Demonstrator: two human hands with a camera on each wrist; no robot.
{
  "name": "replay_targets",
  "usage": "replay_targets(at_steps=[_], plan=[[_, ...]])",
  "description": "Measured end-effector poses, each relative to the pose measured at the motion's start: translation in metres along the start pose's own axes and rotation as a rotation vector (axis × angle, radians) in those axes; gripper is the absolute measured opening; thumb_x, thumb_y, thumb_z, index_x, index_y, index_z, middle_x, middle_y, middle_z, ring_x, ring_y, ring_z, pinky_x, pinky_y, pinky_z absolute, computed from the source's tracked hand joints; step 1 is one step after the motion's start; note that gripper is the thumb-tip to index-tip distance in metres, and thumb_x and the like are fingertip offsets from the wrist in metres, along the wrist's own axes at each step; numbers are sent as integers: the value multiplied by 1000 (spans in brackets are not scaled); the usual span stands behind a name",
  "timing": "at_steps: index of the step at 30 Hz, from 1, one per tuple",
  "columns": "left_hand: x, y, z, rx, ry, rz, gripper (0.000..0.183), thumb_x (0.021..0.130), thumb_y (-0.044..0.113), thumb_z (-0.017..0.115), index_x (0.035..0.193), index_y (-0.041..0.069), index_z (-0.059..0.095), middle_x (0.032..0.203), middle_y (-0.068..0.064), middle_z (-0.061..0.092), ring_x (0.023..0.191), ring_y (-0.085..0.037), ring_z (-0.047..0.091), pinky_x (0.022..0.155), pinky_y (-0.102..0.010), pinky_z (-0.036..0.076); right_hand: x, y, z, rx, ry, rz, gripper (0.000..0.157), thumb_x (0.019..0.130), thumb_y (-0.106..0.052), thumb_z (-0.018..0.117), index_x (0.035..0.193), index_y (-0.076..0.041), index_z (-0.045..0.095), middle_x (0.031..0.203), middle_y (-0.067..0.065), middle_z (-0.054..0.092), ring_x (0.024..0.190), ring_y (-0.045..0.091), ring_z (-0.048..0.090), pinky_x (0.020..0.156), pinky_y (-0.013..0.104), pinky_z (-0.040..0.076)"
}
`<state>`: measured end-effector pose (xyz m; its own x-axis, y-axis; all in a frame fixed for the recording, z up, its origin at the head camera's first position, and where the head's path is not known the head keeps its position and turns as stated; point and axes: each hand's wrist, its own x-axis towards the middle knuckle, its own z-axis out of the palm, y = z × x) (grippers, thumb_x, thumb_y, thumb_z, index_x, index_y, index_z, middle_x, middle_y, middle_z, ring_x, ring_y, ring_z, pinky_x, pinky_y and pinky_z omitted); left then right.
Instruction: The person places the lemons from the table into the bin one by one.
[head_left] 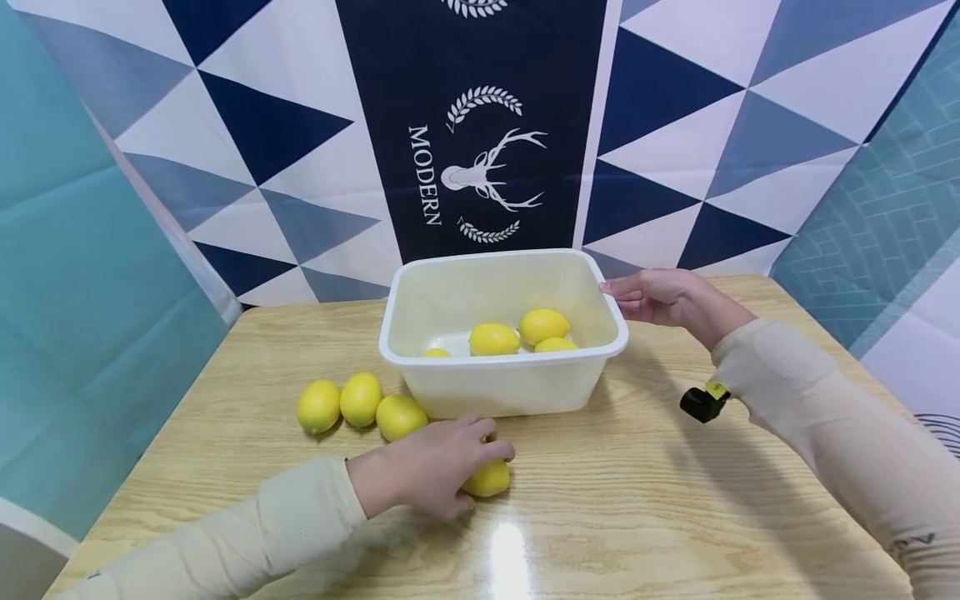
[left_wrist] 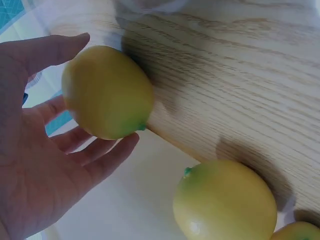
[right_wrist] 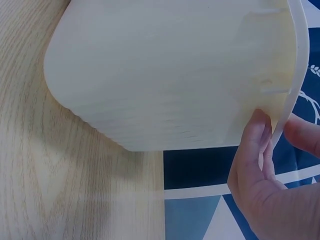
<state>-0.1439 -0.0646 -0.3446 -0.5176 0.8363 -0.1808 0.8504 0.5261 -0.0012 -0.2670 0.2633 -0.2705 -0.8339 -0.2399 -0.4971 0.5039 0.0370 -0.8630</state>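
Observation:
In the head view, my left hand (head_left: 438, 467) reaches over a yellow lemon (head_left: 489, 479) on the table, in front of a white plastic bin (head_left: 498, 387). The left wrist view has thumb and fingers curved around this lemon (left_wrist: 107, 95), its green tip toward the fingertips. My right hand (head_left: 663, 302) holds the bin's right rim; in the right wrist view its thumb is at the rim and its fingers (right_wrist: 250, 150) press the outer wall. Inside the bin lie several lemons (head_left: 493, 339), partly hidden by the front wall.
Three more lemons (head_left: 360, 400) sit in a row left of the bin, the nearest beside its front left corner. The wooden table (head_left: 600, 500) ends at a patterned cloth backdrop (head_left: 480, 125). A small black device (head_left: 703, 404) hangs at the right sleeve.

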Motion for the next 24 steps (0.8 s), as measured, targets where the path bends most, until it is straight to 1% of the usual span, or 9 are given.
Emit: replay_targets(at_steps=[7, 11, 14, 18, 24], plan=[[2, -1, 3, 62, -5, 54, 57, 77, 22, 79, 126, 27, 51, 112, 5, 54, 105, -11, 52, 89, -24, 51, 1, 2, 0, 7, 1, 1, 13, 93, -11, 65, 82, -15, 71, 79, -3, 73, 75, 7, 70, 76, 20, 60], [3, -2, 4, 103, -5, 74, 54, 76, 21, 78, 122, 27, 50, 108, 5, 53, 102, -12, 51, 83, -24, 51, 1, 2, -1, 12, -1, 2, 13, 93, -11, 66, 82, -15, 71, 79, -3, 73, 75, 7, 70, 76, 20, 60], [3, -2, 5, 144, -8, 97, 53, 74, 26, 79, 119, 27, 50, 104, 7, 52, 98, -11, 50, 79, -23, 49, 1, 3, -1, 13, -3, 4, 12, 93, -11, 66, 82, -15, 71, 79, -3, 73, 75, 7, 71, 76, 20, 60], [3, -1, 7, 193, -21, 124, 55, 70, 34, 81, 116, 29, 51, 102, 8, 52, 95, -11, 49, 79, -22, 47, 1, 3, -1, 13, -8, 8, 13, 93, -12, 66, 82, -15, 71, 79, -3, 74, 75, 7, 71, 76, 20, 60], [3, -1, 9, 210, -21, 147, 56, 66, 38, 81, 113, 29, 53, 97, 9, 50, 89, -10, 47, 71, -18, 41, 2, 3, -3, 32, -15, 5, 12, 93, -12, 66, 82, -14, 71, 78, -2, 74, 75, 8, 71, 76, 21, 60]])
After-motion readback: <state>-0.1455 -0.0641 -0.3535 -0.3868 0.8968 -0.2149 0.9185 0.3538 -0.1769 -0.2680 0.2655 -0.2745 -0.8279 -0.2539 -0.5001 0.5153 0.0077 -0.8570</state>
